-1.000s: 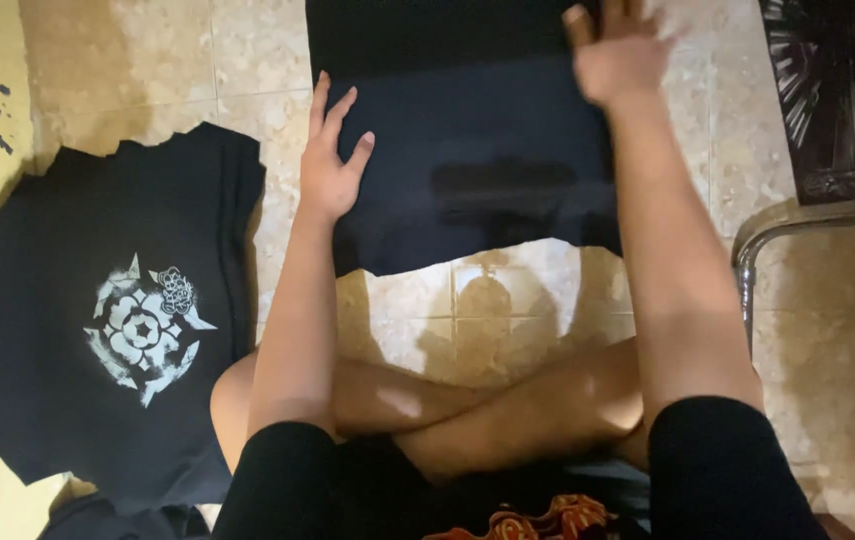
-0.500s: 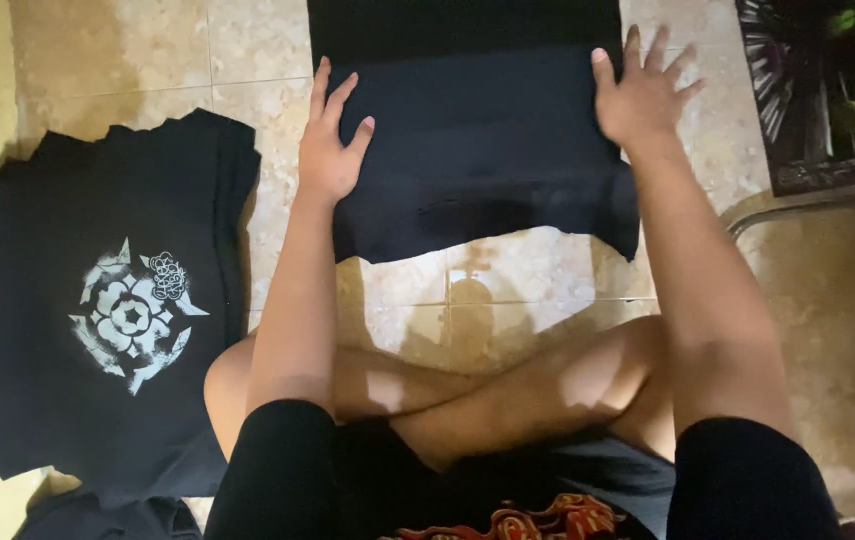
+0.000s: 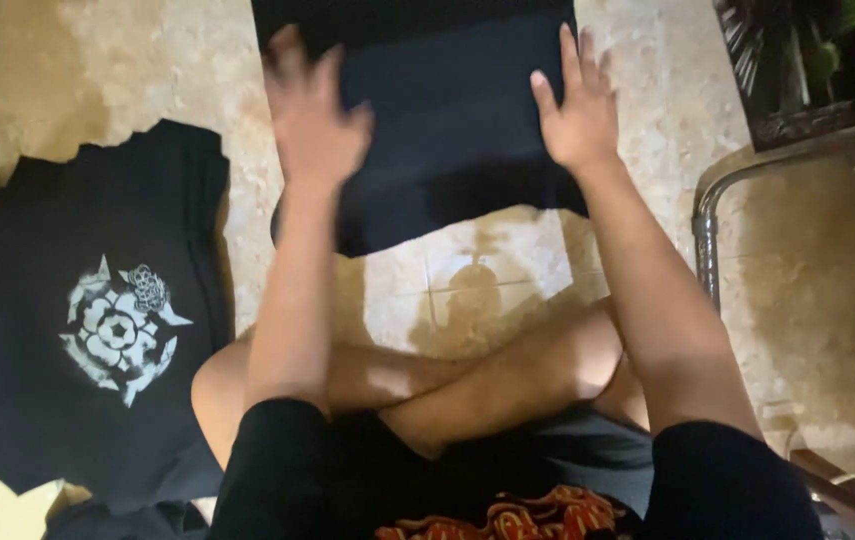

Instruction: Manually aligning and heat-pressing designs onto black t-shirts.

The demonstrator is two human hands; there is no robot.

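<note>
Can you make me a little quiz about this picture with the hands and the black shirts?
1. Which hand lies flat on the dark folded garment: the left hand or the right hand?
2. True or false: the black shirt with the white flower print lies on the tiled floor on the person's right side.
3. Fill in: the person sits with ____ legs on the floor.

Key:
1. The right hand; the left one is blurred over the garment's left edge, and contact cannot be told.
2. False; it lies on the person's left.
3. Crossed.
</note>
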